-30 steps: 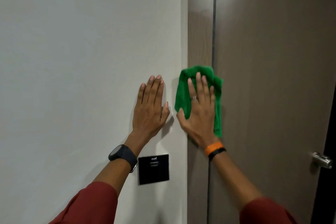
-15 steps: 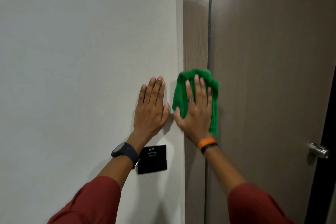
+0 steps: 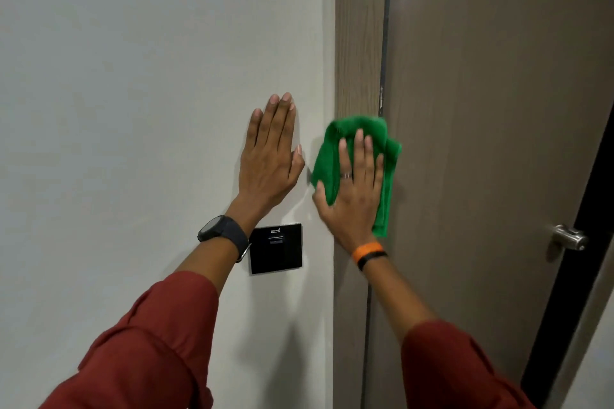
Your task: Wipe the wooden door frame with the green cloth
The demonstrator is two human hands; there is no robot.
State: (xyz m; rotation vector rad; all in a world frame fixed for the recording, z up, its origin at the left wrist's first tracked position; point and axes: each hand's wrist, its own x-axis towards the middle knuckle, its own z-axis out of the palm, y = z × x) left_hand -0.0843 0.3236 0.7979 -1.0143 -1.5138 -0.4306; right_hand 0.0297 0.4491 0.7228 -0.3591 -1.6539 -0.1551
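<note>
The wooden door frame (image 3: 357, 43) runs as a vertical brown strip between the white wall and the door. My right hand (image 3: 352, 196) lies flat, palm down, pressing the green cloth (image 3: 388, 173) against the frame at mid height; the cloth spills past the frame's edges onto the wall side and the door side. My left hand (image 3: 270, 156) rests flat on the white wall just left of the frame, fingers together and pointing up, holding nothing.
The brown door (image 3: 498, 109) fills the right side, with a metal handle (image 3: 568, 237) at its right edge. A black square wall panel (image 3: 275, 247) sits below my left hand. A dark gap (image 3: 564, 276) shows past the door's edge.
My right hand and the cloth have slid down the frame by a small amount. The left hand has stayed flat on the wall beside it.
</note>
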